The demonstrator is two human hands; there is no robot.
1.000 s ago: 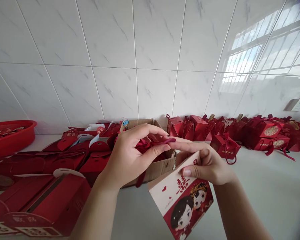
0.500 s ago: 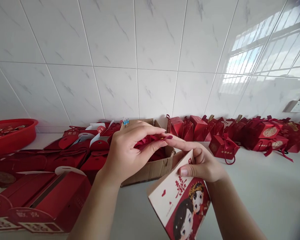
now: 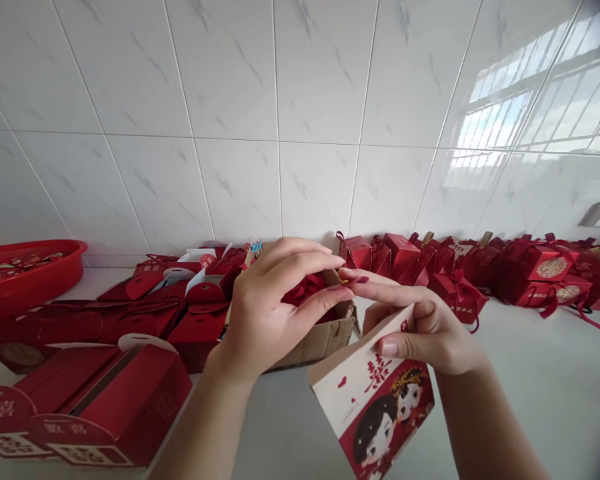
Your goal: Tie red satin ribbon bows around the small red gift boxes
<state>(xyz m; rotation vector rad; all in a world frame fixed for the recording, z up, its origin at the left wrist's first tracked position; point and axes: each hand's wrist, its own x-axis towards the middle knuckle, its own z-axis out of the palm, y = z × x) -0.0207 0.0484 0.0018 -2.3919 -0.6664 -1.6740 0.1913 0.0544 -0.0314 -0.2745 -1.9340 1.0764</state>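
Observation:
My left hand [image 3: 275, 313] is closed in a pinch on a small dark red ribbon piece [image 3: 361, 279] with a bit of yellow on it. The index finger of my right hand [image 3: 443, 337] reaches out and touches that piece. Between its thumb and the other fingers, my right hand grips a cream and red gift box [image 3: 375, 407], printed with a red double character and two cartoon figures. The box hangs tilted over the table. Behind my left hand stands an open cardboard carton [image 3: 315, 347] holding dark red ribbons [image 3: 305, 291], partly hidden by the hand.
Several red gift boxes [image 3: 135, 400] crowd the left side. A red plastic basin [image 3: 75, 267] stands at the far left. Finished-looking red boxes with ribbons [image 3: 550, 270] line the back right along the tiled wall [image 3: 320, 187]. A blue binder clip [image 3: 255, 247] sits at the carton's rim.
The view has shifted slightly. Both hands, with the gift box and ribbon piece, sit a little farther right. The left hand's pinch on the ribbon piece stays closed.

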